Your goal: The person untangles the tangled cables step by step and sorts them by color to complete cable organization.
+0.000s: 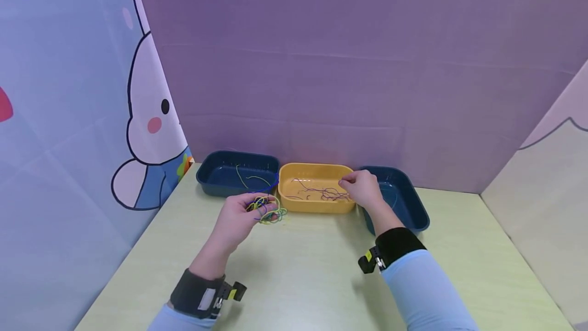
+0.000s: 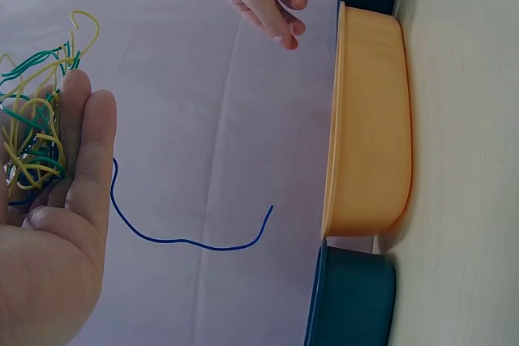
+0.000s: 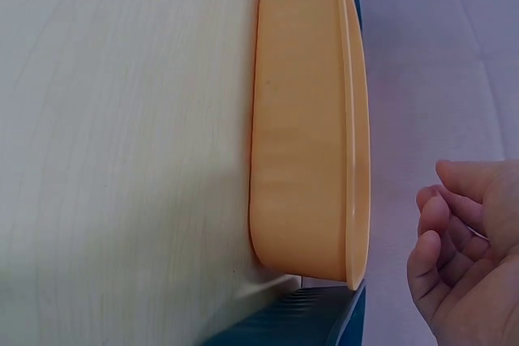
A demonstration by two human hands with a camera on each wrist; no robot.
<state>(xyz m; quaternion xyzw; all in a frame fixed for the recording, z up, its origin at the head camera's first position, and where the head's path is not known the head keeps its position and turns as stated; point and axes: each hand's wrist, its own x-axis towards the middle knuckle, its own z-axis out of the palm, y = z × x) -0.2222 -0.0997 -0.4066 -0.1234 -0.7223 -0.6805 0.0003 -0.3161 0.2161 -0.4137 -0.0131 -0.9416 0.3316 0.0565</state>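
Note:
My left hand (image 1: 236, 218) holds a tangle of thin yellow, green and blue wires (image 2: 39, 123) between thumb and fingers, in front of the left and middle bins. One blue wire (image 2: 186, 241) trails loose past the fingertips in the left wrist view. Over the right end of the yellow bin (image 1: 317, 207) is my right hand (image 1: 364, 189); its fingers are loosely bent, with nothing visible between them in the right wrist view. Dark, purplish wires (image 1: 333, 194) lie inside the yellow bin.
A dark blue bin (image 1: 218, 188) at the left contains a few yellowish wires (image 1: 241, 175). Another dark blue bin (image 1: 415, 213) stands at the right, partly hidden by the right hand and wrist. The bins line the back of the pale table (image 1: 294, 269), before a purple cloth (image 1: 294, 65).

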